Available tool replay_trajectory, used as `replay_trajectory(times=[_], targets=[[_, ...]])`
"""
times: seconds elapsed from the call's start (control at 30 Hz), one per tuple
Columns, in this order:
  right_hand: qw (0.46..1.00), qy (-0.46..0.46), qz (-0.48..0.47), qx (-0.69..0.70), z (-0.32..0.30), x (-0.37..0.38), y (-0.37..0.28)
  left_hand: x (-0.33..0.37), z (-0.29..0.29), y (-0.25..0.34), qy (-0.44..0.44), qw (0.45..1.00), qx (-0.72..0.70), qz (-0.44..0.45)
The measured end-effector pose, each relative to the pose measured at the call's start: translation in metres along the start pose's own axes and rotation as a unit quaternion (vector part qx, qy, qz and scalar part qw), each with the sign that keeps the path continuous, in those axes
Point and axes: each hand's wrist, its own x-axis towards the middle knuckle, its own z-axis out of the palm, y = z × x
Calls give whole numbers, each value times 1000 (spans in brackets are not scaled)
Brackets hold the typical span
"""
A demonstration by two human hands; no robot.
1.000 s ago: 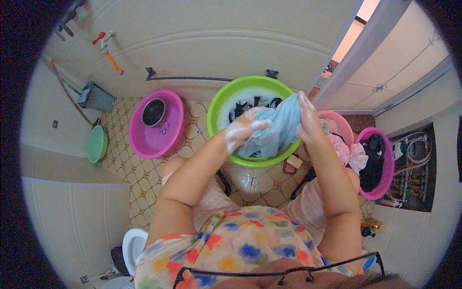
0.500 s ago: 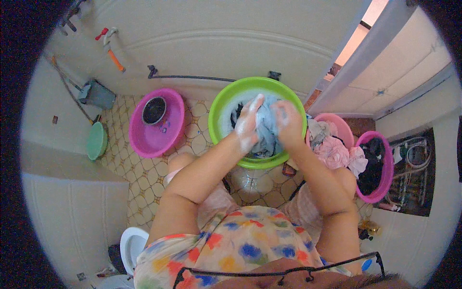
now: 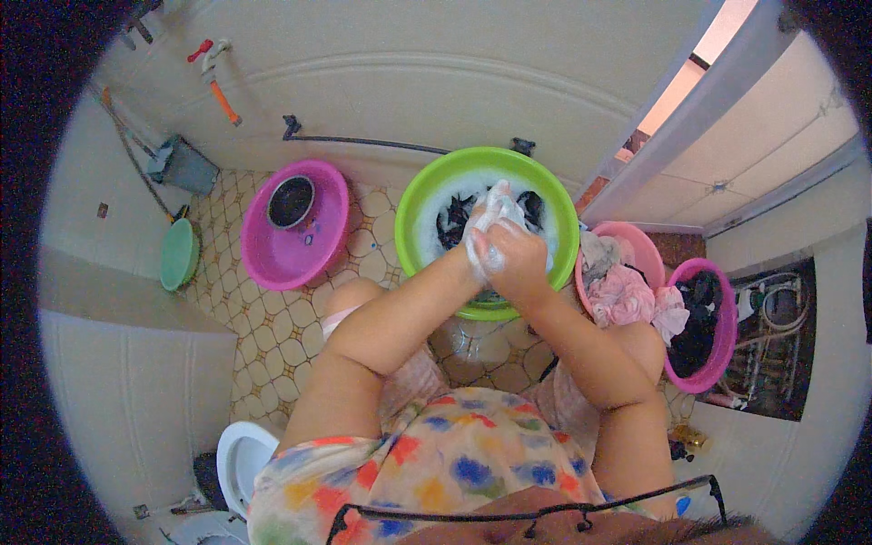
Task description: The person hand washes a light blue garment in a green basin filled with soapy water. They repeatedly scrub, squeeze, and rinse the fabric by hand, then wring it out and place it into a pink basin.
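Observation:
Over a lime-green basin (image 3: 409, 213) of suds, my two hands are pressed together. My left hand (image 3: 491, 222) is coated in white foam, its fingers pointing toward the far rim. My right hand (image 3: 516, 262) is closed, its curled fingers against the left hand near the wrist. Foam and overlap hide what lies between them; something whitish, cloth or lather, shows at the fingers. Dark wet cloth (image 3: 451, 222) floats in the suds left of my hands, with another dark piece (image 3: 531, 207) on the right.
A magenta basin (image 3: 263, 250) holding a small dark round bowl (image 3: 291, 202) stands at left. On the right are a pink basin (image 3: 636, 238) of pale clothes (image 3: 627, 292) and a magenta tub (image 3: 727, 331) with black clothes. A toilet seat (image 3: 234, 463) sits at lower left.
The light blue cloth that was bunched between my hands no longer shows plainly. My right hand has moved left and nearer, against my left hand, and more dark cloth shows in the basin.

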Motion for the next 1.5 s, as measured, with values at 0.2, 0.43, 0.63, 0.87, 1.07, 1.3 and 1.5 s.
replay_trajectory(times=[0.2,0.43,0.63,0.87,1.07,1.3,1.5], targets=[[983,45,175,14,-17,16,41,3,28,-34,72,988,82,107],[998,-36,38,-27,-7,-2,2,23,-44,3,-211,976,17,-55],[992,17,122,-24,-8,10,50,-4,32,-16,119,966,194,125],[953,-57,166,245,-24,20,74,-21,28,20,-10,906,421,47],[851,-373,286,234,-63,20,50,-30,24,38,8,792,602,97],[781,-118,346,506,-50,14,67,-10,-14,37,7,758,650,57],[706,27,373,601,-55,20,71,-6,-12,21,-16,798,602,-3]])
